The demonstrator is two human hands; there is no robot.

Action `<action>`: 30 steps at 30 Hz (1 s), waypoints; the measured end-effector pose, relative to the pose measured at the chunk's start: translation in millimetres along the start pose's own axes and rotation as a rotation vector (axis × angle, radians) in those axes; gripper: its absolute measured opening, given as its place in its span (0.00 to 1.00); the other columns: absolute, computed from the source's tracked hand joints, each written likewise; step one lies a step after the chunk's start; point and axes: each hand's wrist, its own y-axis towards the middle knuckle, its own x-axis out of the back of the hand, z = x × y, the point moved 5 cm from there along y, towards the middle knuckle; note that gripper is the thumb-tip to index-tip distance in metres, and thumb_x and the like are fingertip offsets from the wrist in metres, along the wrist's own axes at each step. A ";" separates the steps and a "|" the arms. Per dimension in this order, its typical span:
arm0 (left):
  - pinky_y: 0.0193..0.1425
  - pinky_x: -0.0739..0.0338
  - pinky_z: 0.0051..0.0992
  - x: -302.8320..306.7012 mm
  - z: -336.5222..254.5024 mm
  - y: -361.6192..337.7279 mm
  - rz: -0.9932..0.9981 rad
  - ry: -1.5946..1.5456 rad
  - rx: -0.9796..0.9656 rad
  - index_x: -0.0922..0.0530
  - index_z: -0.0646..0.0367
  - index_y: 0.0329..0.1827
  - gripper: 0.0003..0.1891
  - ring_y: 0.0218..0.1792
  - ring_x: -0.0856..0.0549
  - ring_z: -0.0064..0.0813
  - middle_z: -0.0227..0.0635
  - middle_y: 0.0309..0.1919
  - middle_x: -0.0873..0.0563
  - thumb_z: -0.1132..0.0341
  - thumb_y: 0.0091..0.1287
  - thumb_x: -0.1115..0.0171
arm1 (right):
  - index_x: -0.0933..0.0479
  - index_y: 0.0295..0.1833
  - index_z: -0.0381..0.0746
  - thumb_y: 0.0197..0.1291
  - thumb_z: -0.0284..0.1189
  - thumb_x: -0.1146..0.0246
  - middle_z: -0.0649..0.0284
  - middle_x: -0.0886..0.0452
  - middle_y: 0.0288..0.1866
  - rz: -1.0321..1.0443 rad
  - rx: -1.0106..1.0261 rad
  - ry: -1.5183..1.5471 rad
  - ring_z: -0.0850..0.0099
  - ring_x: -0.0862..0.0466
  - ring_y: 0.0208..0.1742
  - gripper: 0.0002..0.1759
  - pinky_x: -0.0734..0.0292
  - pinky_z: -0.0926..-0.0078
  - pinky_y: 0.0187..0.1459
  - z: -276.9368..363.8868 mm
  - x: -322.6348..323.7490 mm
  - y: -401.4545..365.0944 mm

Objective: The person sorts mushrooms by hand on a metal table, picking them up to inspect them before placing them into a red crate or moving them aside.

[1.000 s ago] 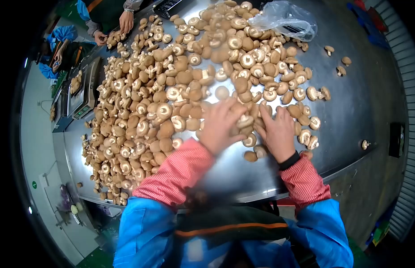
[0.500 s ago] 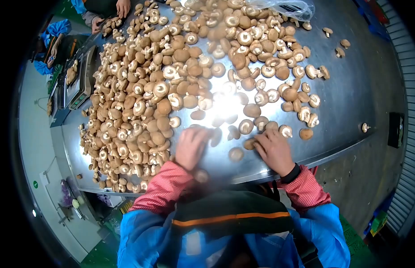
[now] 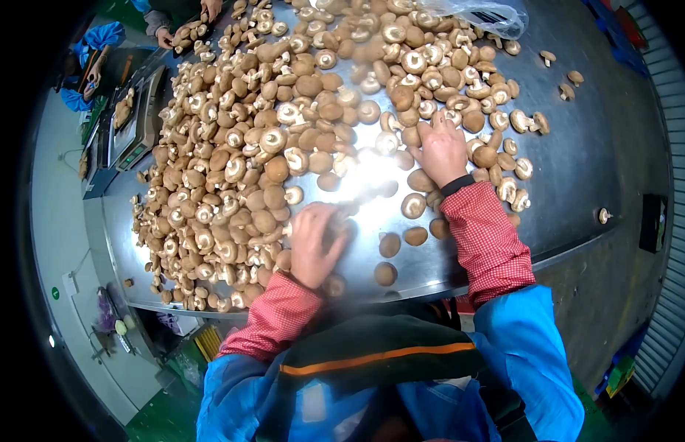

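Brown mushrooms (image 3: 272, 140) lie in a large pile on the left and centre of a metal table (image 3: 578, 169). My left hand (image 3: 311, 243) is at the pile's right edge, with thumb and fingers curved round a mushroom partly hidden by glare and blur. Farther forward, my right hand (image 3: 441, 151) reaches palm down into the looser mushrooms; its fingertips touch some, and whether it grips one is unclear. Between the hands and the near edge lie several single mushrooms (image 3: 385, 274).
A clear plastic bag (image 3: 490, 16) rests at the far side. On the left stands a scale (image 3: 136, 129). Another person's hand (image 3: 164, 37) is by mushrooms at the upper left; a second person (image 3: 96, 62) is beyond the scale. Stray mushrooms (image 3: 604, 216) sit at right.
My right hand has moved forward from near the table's front edge into the mushrooms. My left hand has shifted slightly, its thumb now spread. More single mushrooms lie near the front edge.
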 end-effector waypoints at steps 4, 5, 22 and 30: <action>0.63 0.25 0.40 -5.3 -6.3 16.7 0.022 -0.076 -0.053 0.19 0.59 0.56 0.20 0.57 0.19 0.47 0.42 0.53 0.16 0.74 0.60 0.28 | 0.17 0.50 0.46 0.47 0.36 0.25 0.56 0.23 0.44 -0.050 -0.035 0.239 0.55 0.20 0.47 0.22 0.26 0.55 0.45 7.0 36.2 -16.1; 0.62 0.25 0.39 -7.9 -4.2 24.5 0.024 -0.100 -0.046 0.19 0.58 0.56 0.20 0.57 0.19 0.46 0.42 0.53 0.16 0.74 0.60 0.28 | 0.18 0.57 0.44 0.54 0.36 0.27 0.58 0.21 0.46 -0.033 -0.057 0.372 0.61 0.17 0.47 0.24 0.23 0.60 0.46 2.8 44.5 -25.8; 0.64 0.28 0.47 -111.9 27.7 220.2 0.082 0.395 -0.012 0.17 0.47 0.58 0.22 0.60 0.21 0.42 0.37 0.54 0.18 0.55 0.61 0.27 | 0.23 0.60 0.45 0.58 0.31 0.32 0.52 0.18 0.49 0.059 -0.240 -0.023 0.52 0.13 0.39 0.23 0.15 0.56 0.41 -98.6 79.1 -59.8; 0.55 0.20 0.33 -82.4 -15.9 172.3 -0.061 -0.194 -0.077 0.20 0.59 0.53 0.19 0.49 0.16 0.37 0.39 0.48 0.18 0.71 0.59 0.27 | 0.18 0.54 0.43 0.59 0.35 0.32 0.57 0.18 0.37 0.059 -0.181 0.430 0.60 0.16 0.37 0.17 0.20 0.62 0.39 -91.0 64.8 -73.9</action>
